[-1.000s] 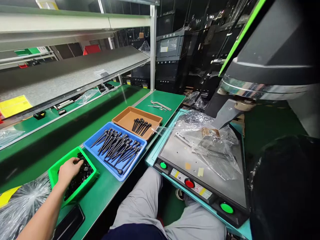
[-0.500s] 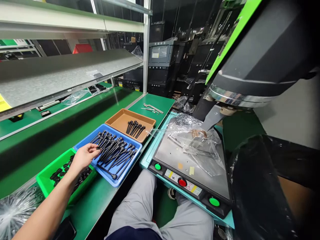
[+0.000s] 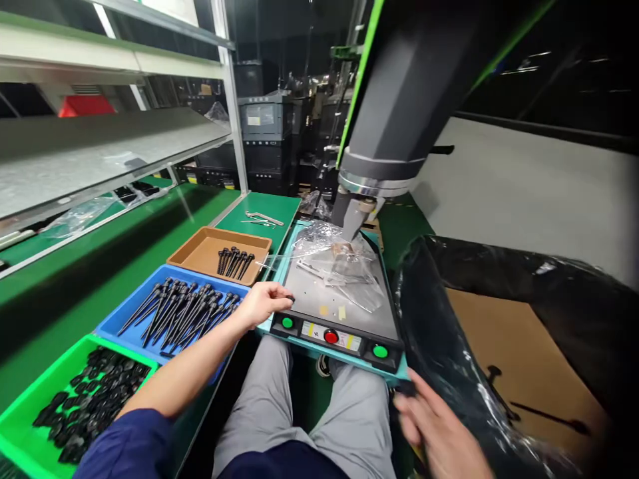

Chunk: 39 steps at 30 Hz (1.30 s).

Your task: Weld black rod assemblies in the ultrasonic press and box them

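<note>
My left hand (image 3: 267, 303) pinches a small black part (image 3: 290, 299) over the front left corner of the machine's metal plate (image 3: 309, 293). Low at the right, my right hand (image 3: 432, 422) is closed around a black part (image 3: 407, 388), blurred, by the machine's front right corner. A blue tray (image 3: 134, 319) of black rod-like parts lies under and beyond my left forearm. Nearer me is a green bin (image 3: 20, 412) full of small black pieces. The brown tray (image 3: 192, 249) holds several short black rods.
A dark machine head (image 3: 379, 133) hangs over plastic film (image 3: 357, 273) on the plate. Green buttons (image 3: 380, 350) and a red button (image 3: 331, 336) line its front. At the right, a black-lined box (image 3: 519, 332) holds black rods. Metal tools (image 3: 264, 218) lie behind the trays.
The view has turned to the right. My left hand has moved from the blue tray to the machine's plate, with the small black part. My right hand has come into view.
</note>
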{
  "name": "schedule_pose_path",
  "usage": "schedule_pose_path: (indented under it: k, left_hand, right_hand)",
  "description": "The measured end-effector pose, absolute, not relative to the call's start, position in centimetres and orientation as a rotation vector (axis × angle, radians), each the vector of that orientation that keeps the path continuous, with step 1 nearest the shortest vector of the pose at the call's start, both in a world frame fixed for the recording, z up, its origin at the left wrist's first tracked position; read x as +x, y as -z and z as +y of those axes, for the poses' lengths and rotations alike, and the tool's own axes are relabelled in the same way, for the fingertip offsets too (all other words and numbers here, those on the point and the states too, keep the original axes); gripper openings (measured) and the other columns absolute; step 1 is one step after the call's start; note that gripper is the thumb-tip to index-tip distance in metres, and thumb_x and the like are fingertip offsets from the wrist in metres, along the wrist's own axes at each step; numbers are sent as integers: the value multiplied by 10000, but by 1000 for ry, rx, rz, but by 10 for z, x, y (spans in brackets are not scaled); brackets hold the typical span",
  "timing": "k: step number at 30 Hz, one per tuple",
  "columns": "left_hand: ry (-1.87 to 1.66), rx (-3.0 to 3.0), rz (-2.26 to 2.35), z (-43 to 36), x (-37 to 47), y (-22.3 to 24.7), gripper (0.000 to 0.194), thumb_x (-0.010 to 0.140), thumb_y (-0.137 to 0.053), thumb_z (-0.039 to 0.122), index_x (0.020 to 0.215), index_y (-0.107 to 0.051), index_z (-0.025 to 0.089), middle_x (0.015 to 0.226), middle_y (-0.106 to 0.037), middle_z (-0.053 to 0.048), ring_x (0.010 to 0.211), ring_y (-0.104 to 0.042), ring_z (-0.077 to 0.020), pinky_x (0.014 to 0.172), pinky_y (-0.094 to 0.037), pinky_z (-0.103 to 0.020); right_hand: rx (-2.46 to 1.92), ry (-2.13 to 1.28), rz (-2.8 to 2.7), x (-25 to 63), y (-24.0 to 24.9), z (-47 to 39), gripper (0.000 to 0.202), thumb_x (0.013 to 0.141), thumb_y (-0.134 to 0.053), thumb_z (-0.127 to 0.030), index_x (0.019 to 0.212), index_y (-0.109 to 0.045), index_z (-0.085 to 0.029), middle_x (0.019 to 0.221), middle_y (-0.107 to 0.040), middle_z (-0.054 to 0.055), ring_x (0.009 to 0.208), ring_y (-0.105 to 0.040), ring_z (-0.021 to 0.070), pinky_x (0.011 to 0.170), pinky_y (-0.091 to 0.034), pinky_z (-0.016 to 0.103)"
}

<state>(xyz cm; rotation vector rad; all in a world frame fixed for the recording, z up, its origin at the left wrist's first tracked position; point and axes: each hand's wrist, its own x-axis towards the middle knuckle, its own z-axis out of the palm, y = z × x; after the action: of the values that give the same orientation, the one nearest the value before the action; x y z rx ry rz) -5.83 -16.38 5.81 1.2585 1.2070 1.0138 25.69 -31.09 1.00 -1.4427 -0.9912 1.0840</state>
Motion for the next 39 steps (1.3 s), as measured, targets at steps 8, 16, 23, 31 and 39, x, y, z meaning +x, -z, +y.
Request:
schedule_pose_path:
  k: [8, 16, 23, 31, 39]
  left_hand:
    - [-998, 1216, 988, -186, 19, -56, 342, 609, -824, 382, 846, -758, 144, 826, -751, -84, 754, -678, -218, 733, -521, -332]
    - [-1033, 1123, 931, -192, 32, -51, 305, 604, -843, 396, 766, -767, 148, 975, -742, -126, 969, -665, -278, 899, -494, -386]
    - [-1066, 919, 872, -193, 42, -42, 254, 567, -872, 333, 658, -728, 146, 940, -736, -118, 927, -658, -268, 860, -506, -385]
    - [-1061, 1074, 850, -200, 45, -39, 320, 600, -856, 346, 829, -736, 157, 1056, -711, -108, 912, -663, -260, 783, -554, -380]
    - [-1060, 1254, 960, -203, 55, 0, 225, 728, -768, 345, 859, -745, 163, 1036, -697, -127, 965, -650, -251, 886, -515, -364]
  right_hand:
    - [-1058, -1277, -998, 166, -17, -244, 423, 806, -685, -520, 1003, -480, -208, 793, -642, 14, 424, -506, 93, 365, -381, 208]
    - [-1147, -1126, -1115, 179, -2, -244, 349, 830, -665, -483, 986, -511, -211, 800, -624, 17, 464, -534, 105, 382, -406, 212]
    - [-1135, -1118, -1109, 179, -7, -244, 298, 827, -670, -441, 945, -515, -217, 780, -617, 5, 457, -494, 88, 398, -376, 206]
    - [-1016, -1284, -978, 182, -6, -238, 336, 826, -680, -460, 917, -465, -218, 657, -577, -49, 407, -449, 72, 364, -320, 172]
    - [-1036, -1428, -863, 190, 25, -243, 533, 821, -680, -521, 1196, -544, -167, 630, -577, -13, 482, -488, 113, 429, -376, 211]
